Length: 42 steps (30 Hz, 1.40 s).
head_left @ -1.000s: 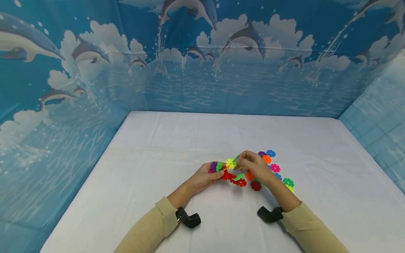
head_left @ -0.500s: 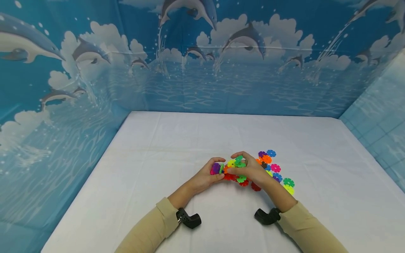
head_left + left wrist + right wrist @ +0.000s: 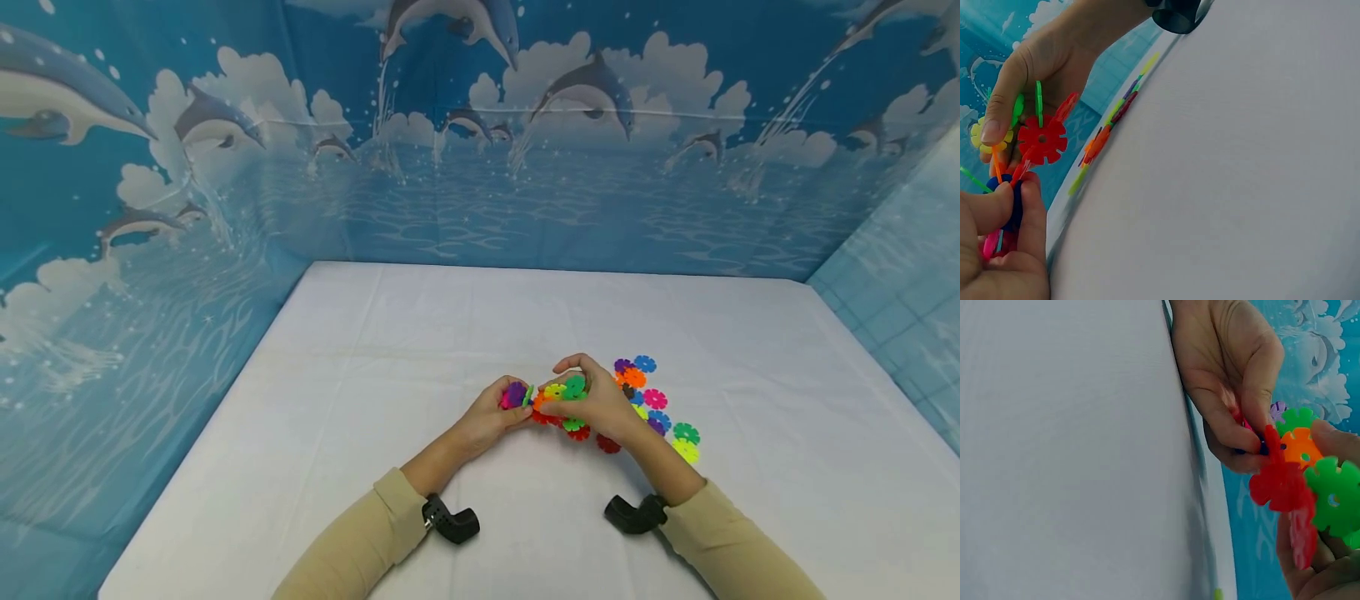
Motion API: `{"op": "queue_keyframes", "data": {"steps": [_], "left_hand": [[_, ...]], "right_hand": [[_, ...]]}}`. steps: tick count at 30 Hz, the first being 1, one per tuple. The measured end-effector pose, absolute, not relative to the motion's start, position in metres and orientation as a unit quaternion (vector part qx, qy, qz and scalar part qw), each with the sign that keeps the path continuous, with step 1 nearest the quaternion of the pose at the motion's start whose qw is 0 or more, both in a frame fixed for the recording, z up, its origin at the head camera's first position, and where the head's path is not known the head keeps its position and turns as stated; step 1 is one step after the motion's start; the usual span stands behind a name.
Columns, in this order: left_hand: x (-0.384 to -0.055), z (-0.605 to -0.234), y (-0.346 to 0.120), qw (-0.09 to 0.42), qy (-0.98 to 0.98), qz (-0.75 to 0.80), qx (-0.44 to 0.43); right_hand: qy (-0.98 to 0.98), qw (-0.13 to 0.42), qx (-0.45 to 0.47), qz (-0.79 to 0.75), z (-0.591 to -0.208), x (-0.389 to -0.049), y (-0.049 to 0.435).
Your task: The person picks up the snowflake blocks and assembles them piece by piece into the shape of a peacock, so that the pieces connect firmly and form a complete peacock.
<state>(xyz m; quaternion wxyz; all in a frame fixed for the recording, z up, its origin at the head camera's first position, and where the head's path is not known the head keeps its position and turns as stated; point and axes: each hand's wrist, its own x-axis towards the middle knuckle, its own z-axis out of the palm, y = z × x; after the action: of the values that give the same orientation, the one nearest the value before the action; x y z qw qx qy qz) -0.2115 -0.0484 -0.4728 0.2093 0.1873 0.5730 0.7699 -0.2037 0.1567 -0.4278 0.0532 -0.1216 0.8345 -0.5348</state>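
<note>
Between the two hands stretches a chain of interlocked plastic snowflake discs, held above the table. My left hand (image 3: 480,423) grips its left end, with thumb and fingers pinching a dark blue disc (image 3: 1017,209) beside a pink disc (image 3: 990,245). My right hand (image 3: 600,408) holds the other end, its thumb across the orange disc (image 3: 1297,447) near the yellow disc (image 3: 982,136). A green disc (image 3: 574,387) shows between its thumb and raised index finger. Several red discs, one a red disc (image 3: 1042,141) facing the left wrist camera, hang along the near side.
Loose snowflake discs lie right of the hands, among them a blue disc (image 3: 645,363), a pink disc (image 3: 655,399) and a yellow disc (image 3: 686,451). A dark red disc (image 3: 608,444) lies by the right wrist. White cloth covers the table (image 3: 390,350); a dolphin-print curtain (image 3: 480,200) stands behind.
My right hand has shifted slightly down and left, its thumb now across the orange disc. The green disc there has turned to face the head camera. My left hand keeps its hold.
</note>
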Motion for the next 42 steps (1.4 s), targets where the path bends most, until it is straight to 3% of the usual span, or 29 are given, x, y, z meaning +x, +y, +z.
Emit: {"op": "queue_keyframes", "data": {"steps": [9, 17, 24, 32, 42], "left_hand": [[-0.211, -0.472, -0.044, 0.163, 0.622, 0.741, 0.194], [-0.212, -0.472, -0.046, 0.189, 0.62, 0.733, 0.207], [-0.211, -0.472, -0.045, 0.197, 0.612, 0.751, 0.15], [-0.208, -0.467, -0.045, 0.214, 0.577, 0.78, 0.111], [-0.208, -0.467, -0.047, 0.208, 0.569, 0.787, 0.119]], "right_hand": [[0.868, -0.003, -0.153, -0.472, -0.426, -0.198, 0.149], [0.883, -0.006, -0.133, -0.45, -0.424, -0.196, 0.148], [0.87, 0.014, -0.146, -0.471, -0.424, -0.199, 0.155], [0.836, 0.038, -0.167, -0.522, -0.416, -0.2, 0.191], [0.89, 0.024, -0.132, -0.435, -0.406, -0.189, 0.25]]}}
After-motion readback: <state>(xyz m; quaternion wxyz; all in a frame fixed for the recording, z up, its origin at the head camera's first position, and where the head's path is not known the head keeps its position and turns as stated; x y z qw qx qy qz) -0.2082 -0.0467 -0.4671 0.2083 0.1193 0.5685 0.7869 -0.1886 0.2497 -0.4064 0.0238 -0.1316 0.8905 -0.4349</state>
